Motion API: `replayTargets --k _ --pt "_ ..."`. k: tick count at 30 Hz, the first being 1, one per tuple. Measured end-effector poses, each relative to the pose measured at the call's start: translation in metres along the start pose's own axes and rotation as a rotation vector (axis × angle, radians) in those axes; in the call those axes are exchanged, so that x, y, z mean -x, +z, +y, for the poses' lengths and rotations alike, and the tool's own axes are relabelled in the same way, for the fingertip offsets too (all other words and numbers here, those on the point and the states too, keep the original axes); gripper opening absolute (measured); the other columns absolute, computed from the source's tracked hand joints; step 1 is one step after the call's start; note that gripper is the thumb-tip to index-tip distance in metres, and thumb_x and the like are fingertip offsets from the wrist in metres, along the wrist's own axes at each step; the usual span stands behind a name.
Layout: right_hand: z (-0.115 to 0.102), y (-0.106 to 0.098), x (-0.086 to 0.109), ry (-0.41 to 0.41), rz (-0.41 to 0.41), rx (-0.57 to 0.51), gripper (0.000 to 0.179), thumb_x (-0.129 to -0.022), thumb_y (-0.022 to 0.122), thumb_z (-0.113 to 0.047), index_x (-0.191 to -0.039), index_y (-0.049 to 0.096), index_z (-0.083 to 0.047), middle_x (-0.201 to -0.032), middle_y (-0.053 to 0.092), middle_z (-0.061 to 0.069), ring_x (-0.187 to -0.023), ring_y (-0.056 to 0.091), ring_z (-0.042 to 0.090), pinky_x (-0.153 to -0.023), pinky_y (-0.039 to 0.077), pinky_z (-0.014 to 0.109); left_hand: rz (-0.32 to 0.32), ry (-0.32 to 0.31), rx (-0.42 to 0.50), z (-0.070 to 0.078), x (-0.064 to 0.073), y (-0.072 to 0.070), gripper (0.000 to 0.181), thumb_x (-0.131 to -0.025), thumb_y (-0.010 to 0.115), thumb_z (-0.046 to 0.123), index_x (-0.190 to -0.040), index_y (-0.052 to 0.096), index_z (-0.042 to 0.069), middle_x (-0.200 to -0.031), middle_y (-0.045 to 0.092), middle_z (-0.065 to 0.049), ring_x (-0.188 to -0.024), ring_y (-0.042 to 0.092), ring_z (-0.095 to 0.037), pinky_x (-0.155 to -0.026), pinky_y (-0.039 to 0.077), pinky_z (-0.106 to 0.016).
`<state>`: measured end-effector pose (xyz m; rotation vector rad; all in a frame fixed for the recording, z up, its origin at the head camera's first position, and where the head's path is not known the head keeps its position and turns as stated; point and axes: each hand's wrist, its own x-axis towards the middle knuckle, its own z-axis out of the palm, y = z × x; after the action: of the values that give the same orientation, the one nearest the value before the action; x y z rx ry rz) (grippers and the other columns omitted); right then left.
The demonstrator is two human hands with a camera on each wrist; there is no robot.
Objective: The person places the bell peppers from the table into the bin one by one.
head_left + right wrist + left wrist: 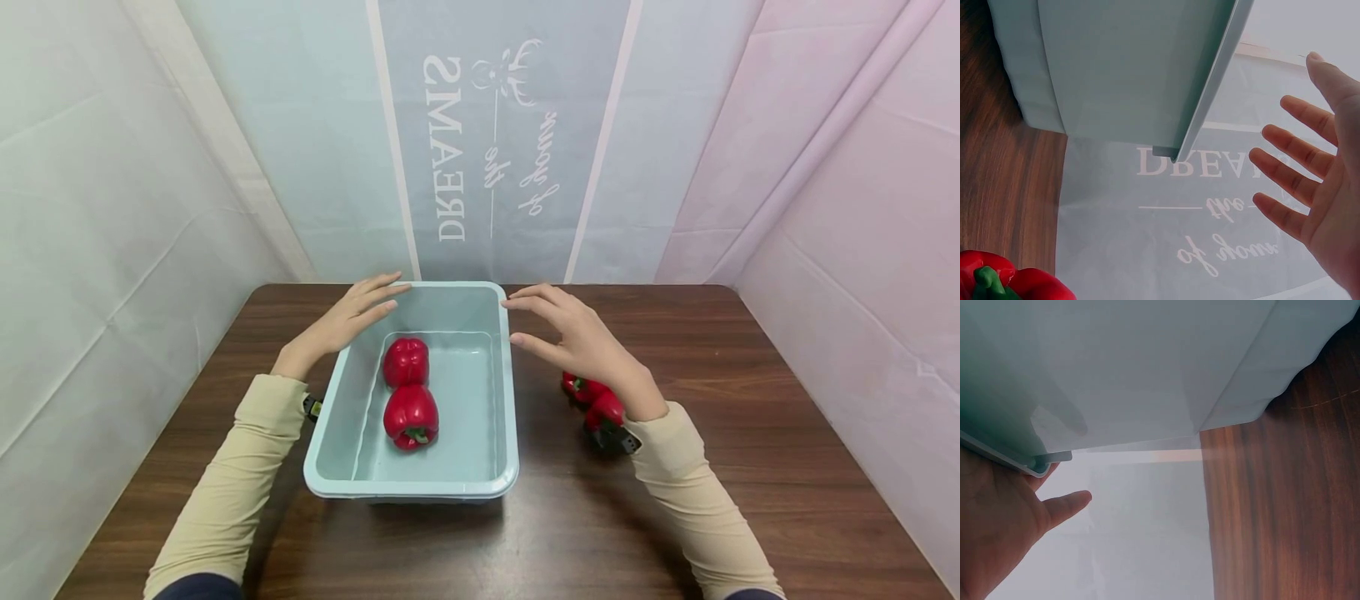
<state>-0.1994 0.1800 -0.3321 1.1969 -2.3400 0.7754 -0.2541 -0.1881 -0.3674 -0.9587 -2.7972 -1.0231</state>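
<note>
1. Behind the table hung a pale blue cloth backdrop (487,167) with a grey panel carrying white mirrored lettering, flanked by whitish cloth sides.
2. Below it stood a dark brown wood-grain table (570,533), its far edge near the backdrop.
3. Left of the table's middle sat a deep rectangular pale blue-green plastic tub (512,400), its long sides running away from the person.
4. Two beige sleeves (232,475) reached forward, one along each side of the tub.
5. The right hand (566,333) was near the tub's far right rim, palm towards it; its fingers were straight and spread, holding nothing.
6. The left hand (348,321) was at the far left rim, fingers extended and parted, gripping nothing; whether it touched the rim could not be told.
7. Two glossy red bell peppers (411,417) lay inside the tub, left of its middle, one beyond the other; the nearer showed a green stem.
8. More red bell peppers (604,408) lay on the table right of the tub, partly hidden by the right arm.
9. Each wrist bore a small black device (628,443).
</note>
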Motion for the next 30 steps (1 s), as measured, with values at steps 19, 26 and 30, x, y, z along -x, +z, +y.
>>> replayTargets --k 19,26,30 --pt "0.0023 0.0002 0.0022 0.015 -0.001 0.0 0.043 -0.086 0.066 -0.032 -0.127 0.056 -0.024 -0.124 0.053 -0.008 -0.117 0.049 0.01 -0.097 0.039 0.034 -0.002 -0.003 0.003 0.0 -0.0009 -0.0023 0.045 -0.099 0.039 0.037 -0.142 0.04 0.025 -0.153 0.023 0.0 -0.14 0.013 -0.027 -0.108 0.013 -0.058" --pt "0.0031 0.002 0.0053 0.032 -0.005 0.009 0.043 -0.086 0.066 -0.033 -0.126 0.056 -0.022 -0.123 0.053 -0.008 -0.116 0.049 0.01 -0.097 0.039 0.033 0.001 0.012 -0.009 -0.0046 -0.0013 0.0 0.044 -0.099 0.038 0.037 -0.142 0.04 0.026 -0.152 0.024 0.0 -0.14 0.013 -0.026 -0.108 0.012 -0.058" --pt "0.003 0.0018 0.0072 0.037 -0.003 0.011 0.043 -0.086 0.066 -0.032 -0.127 0.056 -0.023 -0.123 0.053 -0.008 -0.116 0.049 0.011 -0.096 0.04 0.033 0.004 0.019 -0.012 -0.0057 -0.0013 0.0013 0.044 -0.099 0.037 0.037 -0.142 0.04 0.025 -0.152 0.024 -0.001 -0.14 0.014 -0.026 -0.108 0.012 -0.057"
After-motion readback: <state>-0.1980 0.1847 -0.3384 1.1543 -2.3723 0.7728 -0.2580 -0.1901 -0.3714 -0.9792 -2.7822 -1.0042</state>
